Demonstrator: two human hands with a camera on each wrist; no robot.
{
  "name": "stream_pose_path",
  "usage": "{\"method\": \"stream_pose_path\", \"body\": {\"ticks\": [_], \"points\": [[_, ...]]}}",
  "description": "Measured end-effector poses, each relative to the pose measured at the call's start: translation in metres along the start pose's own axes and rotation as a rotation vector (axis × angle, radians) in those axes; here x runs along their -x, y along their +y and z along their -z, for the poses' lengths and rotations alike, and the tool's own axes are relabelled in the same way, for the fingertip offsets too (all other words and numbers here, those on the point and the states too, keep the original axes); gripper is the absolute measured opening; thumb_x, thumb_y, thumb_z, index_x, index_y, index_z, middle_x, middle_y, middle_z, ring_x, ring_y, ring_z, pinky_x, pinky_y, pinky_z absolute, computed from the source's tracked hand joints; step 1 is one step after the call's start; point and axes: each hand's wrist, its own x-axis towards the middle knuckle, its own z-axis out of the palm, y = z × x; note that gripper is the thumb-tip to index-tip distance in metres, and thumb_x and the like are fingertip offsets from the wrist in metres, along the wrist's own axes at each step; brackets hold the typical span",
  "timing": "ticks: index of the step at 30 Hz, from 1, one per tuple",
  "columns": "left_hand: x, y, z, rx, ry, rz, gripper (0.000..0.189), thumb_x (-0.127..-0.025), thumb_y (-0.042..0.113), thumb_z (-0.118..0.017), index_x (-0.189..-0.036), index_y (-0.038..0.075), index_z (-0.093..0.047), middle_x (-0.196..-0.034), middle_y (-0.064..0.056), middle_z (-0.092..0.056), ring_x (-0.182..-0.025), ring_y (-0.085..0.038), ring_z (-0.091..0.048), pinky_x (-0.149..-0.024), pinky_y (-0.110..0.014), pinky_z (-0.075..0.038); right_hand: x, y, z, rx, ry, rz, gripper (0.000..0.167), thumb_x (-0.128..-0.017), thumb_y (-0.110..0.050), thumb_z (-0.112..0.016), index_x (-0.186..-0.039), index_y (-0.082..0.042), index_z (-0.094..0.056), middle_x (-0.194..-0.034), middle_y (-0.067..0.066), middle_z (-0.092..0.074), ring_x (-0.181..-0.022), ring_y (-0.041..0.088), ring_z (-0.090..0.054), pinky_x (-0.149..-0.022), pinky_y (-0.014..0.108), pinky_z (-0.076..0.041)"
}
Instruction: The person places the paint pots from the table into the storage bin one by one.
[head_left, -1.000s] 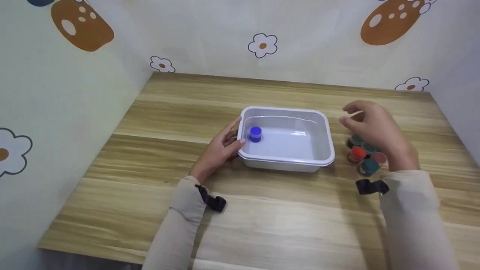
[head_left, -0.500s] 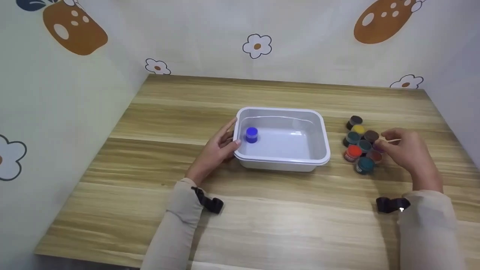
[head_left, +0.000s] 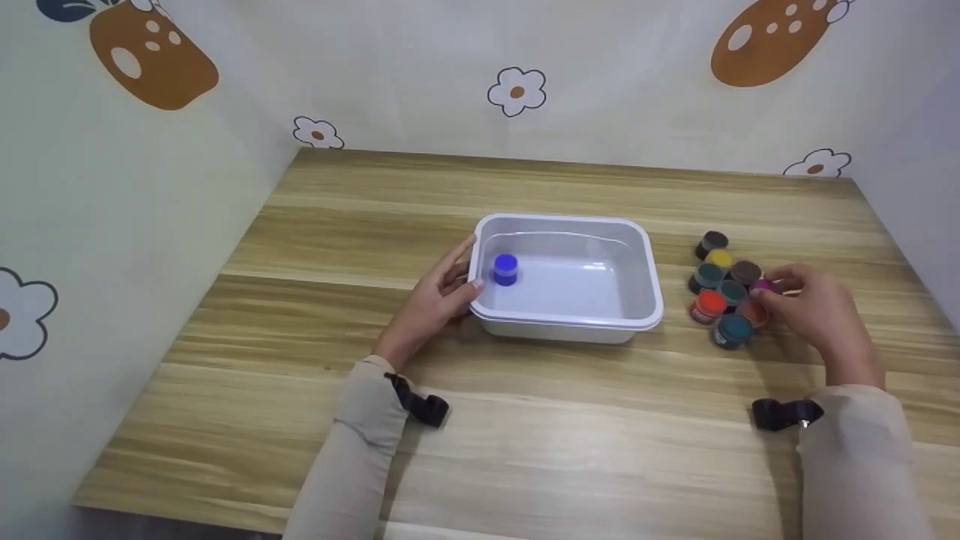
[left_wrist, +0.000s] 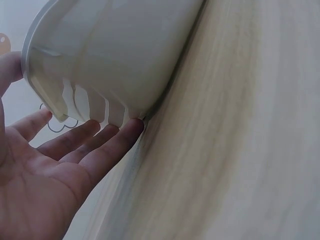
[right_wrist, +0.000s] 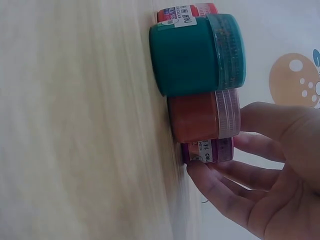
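My left hand (head_left: 429,304) holds the left end of a white plastic tub (head_left: 570,324). Its thumb lies on the rim, and in the left wrist view the fingertips (left_wrist: 132,127) touch the outer wall. Inside the tub, near the left wall, stands a small blue paint jar (head_left: 505,270). On the right, my right hand (head_left: 817,315) grips a magenta paint jar (head_left: 766,286) at the edge of a cluster. In the right wrist view, an orange-red paint jar (right_wrist: 195,115) and a teal paint jar (right_wrist: 185,57) stand in front of it and partly hide it.
Close around the magenta jar are more paint jars: black (head_left: 712,244), yellow (head_left: 719,259), brown (head_left: 745,272), dark green (head_left: 706,277) and bright red (head_left: 709,306). Patterned walls (head_left: 420,82) border the wooden table (head_left: 600,442) at the back and sides.
My right hand moved from above the jars to their right side, down and rightward, and took hold of the magenta jar. My left hand and the tub kept their place.
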Motion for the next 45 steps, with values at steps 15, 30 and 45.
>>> {"method": "stream_pose_path", "body": {"ticks": [15,30,45], "points": [[0.003,0.002,0.004,0.045,0.003,-0.015,0.069,-0.098,0.007,-0.059,-0.158,0.017,-0.027,-0.148,-0.026,-0.043,-0.135,-0.036,-0.047,-0.101,-0.044,-0.052,0.007,-0.042,0.022,0.033,0.165,0.112,0.056,-0.097,-0.037,-0.062,-0.130,0.008,-0.056,-0.124,0.034,-0.059,-0.113,0.049,-0.057,-0.058,0.004,-0.037],[0.002,0.004,0.002,-0.026,0.017,-0.021,0.070,-0.097,0.013,-0.062,-0.157,0.022,-0.029,-0.150,-0.022,-0.042,-0.136,-0.033,-0.046,-0.104,-0.039,-0.050,-0.008,-0.174,-0.015,-0.064,0.025,0.325,0.040,-0.093,-0.025,-0.072,-0.124,-0.002,-0.064,-0.114,0.019,-0.068,-0.113,0.035,-0.061,-0.089,0.043,-0.056],[0.001,0.004,-0.002,-0.071,0.009,-0.038,0.069,-0.097,0.014,-0.062,-0.158,0.019,-0.029,-0.149,-0.023,-0.044,-0.136,-0.032,-0.047,-0.112,-0.039,-0.043,-0.045,-0.219,-0.110,0.027,-0.209,0.470,0.018,-0.085,-0.005,-0.073,-0.101,0.004,-0.070,-0.094,0.017,-0.072,-0.085,0.024,-0.065,-0.073,0.033,-0.055]]}}
